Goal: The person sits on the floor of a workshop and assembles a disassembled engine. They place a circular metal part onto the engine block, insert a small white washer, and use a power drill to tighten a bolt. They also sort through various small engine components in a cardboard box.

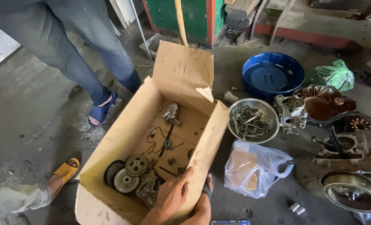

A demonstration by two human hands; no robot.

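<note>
1. Resting at the lower middle of the frame, one bare hand (173, 192) lies inside the open brown cardboard box (123, 137), fingers loosely spread over the greasy metal parts at the box's near end; which of the person's hands it is cannot be told, and it does not appear closed on anything.
2. No second hand shows anywhere in the frame.
3. Nearest the hand are two round grey metal pulley wheels (131, 173), lying flat just left of it, touching each other, beside a dark irregular casting (146, 192) under the fingertips.
4. Judging by look, the wheels are heavy, stiff and oily, so likely slippery; the rim seems the surest place to take hold.
5. The box's long axis runs from lower left to upper right of the frame, its torn flap (187, 71) standing up at the far end.
6. Further up the box floor lie a thin bent wire (154, 139) and a small silvery fitting (171, 112).
7. Right of the box sit a steel bowl of bolts (248, 121), a clear plastic bag (254, 168), a blue basin (272, 75) and engine casings (339, 146).
8. Another person's blue sandal (100, 111) stands at the upper left.
</note>
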